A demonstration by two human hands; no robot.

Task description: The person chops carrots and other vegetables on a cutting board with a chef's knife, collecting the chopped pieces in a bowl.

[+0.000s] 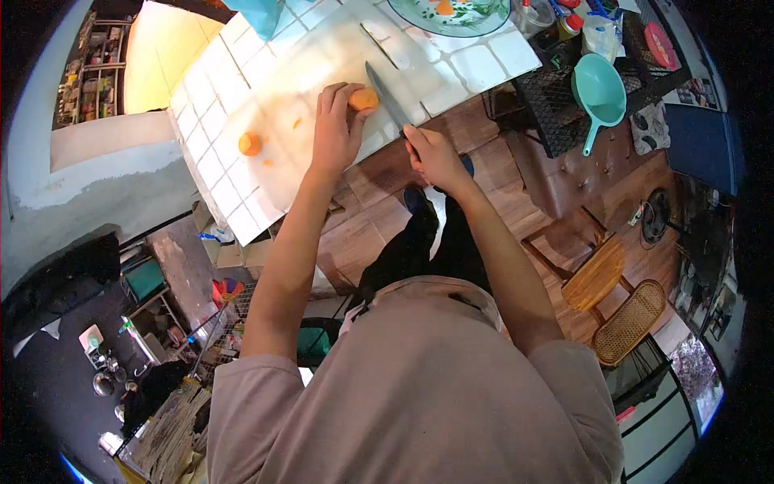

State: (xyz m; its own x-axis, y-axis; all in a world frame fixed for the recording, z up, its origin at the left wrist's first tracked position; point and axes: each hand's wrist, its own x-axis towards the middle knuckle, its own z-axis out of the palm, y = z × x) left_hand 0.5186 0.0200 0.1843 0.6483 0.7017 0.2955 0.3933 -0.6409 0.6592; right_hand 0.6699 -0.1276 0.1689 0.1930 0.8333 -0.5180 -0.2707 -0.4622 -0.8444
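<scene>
My left hand [338, 129] is closed around a thick, rounded orange chunk [364, 99] that looks like a piece of carrot, its fingers over the near-left side. In my right hand [436, 156] is the handle of a knife [386, 97]; the blade points up and away, just right of the chunk. Beneath both lies a pale, translucent mat [322, 68] on the white tiled counter [211, 129]. A second orange chunk [250, 144] rests on the left part of the mat, with small orange scraps [297, 123] between it and my left hand.
At the counter's far edge stands a glass plate [451, 22] with green and orange bits, and a blue bag [258, 16]. To the right, a black mesh rack [556, 121] carries bottles and a turquoise dipper [598, 93]. A wooden chair [595, 274] is on the floor behind right.
</scene>
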